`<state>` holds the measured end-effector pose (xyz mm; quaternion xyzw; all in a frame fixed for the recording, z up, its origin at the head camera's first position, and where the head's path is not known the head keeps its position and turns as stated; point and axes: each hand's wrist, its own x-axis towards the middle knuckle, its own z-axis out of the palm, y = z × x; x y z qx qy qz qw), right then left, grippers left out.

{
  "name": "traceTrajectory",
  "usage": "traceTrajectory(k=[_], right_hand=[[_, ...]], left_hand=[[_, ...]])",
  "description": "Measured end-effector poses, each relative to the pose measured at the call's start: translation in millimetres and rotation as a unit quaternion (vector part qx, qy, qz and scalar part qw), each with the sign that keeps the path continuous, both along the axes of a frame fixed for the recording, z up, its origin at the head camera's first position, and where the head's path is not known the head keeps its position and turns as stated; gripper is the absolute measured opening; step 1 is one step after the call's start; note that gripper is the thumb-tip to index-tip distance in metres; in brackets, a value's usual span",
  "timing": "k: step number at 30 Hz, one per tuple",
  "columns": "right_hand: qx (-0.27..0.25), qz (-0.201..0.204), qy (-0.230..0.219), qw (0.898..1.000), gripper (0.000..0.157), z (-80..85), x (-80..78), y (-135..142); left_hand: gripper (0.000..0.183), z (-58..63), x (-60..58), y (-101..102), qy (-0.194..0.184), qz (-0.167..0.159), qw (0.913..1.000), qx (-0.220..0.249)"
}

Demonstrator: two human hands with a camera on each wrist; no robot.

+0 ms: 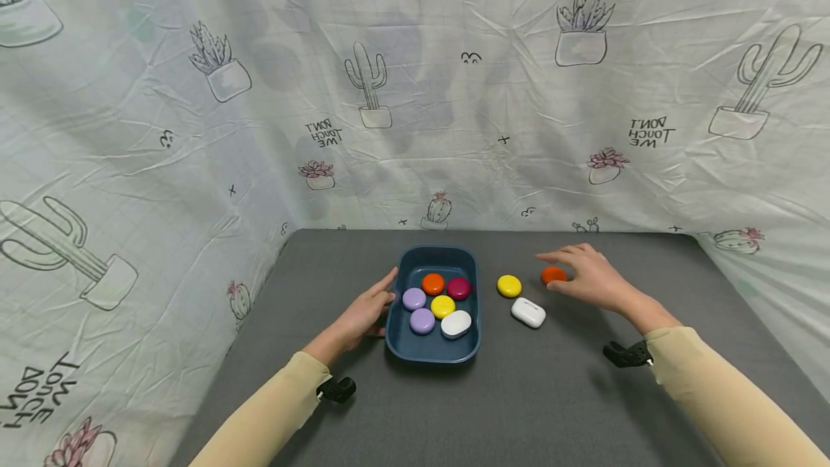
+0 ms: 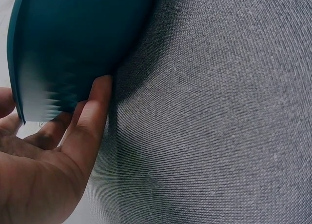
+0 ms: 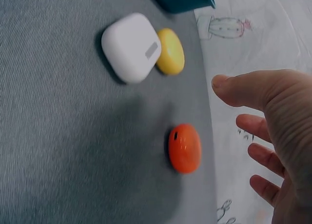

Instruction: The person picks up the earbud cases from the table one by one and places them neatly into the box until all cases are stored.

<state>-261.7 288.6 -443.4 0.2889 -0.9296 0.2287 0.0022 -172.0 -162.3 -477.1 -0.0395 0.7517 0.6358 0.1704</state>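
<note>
A dark blue rectangular bin (image 1: 433,353) stands on the grey table. My left hand (image 1: 360,314) rests against its left side; in the left wrist view, extended fingers (image 2: 87,124) touch the outer wall of the bin (image 2: 83,38). Just above a glossy orange rounded piece (image 1: 553,276), my right hand (image 1: 593,279) is spread, thumb apart from the fingers. In the right wrist view the orange piece (image 3: 185,149), which has a small dark slot, lies apart from the right hand (image 3: 282,131), and nothing is held.
Beside the bin lie a round yellow piece (image 1: 509,286) and a white rounded case (image 1: 528,313). Inside the bin are an orange piece (image 1: 433,284), a dark red one (image 1: 458,288), two lilac ones (image 1: 422,321), a yellow one (image 1: 443,307) and a white oval (image 1: 456,324). A patterned curtain (image 1: 441,92) hangs behind.
</note>
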Motion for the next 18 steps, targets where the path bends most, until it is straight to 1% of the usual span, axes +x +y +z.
traceTrajectory(k=[7,18], right_hand=[[-0.002,-0.026,-0.012,1.0,0.056,-8.4,-3.2,15],[0.008,-0.053,-0.021,0.998,0.059,-20.4,-7.0,35]], left_hand=[[0.062,0.5,0.5,1,-0.001,0.005,1.0,-0.003],[0.061,2.5,2.3,2,0.001,0.008,0.9999,-0.011]])
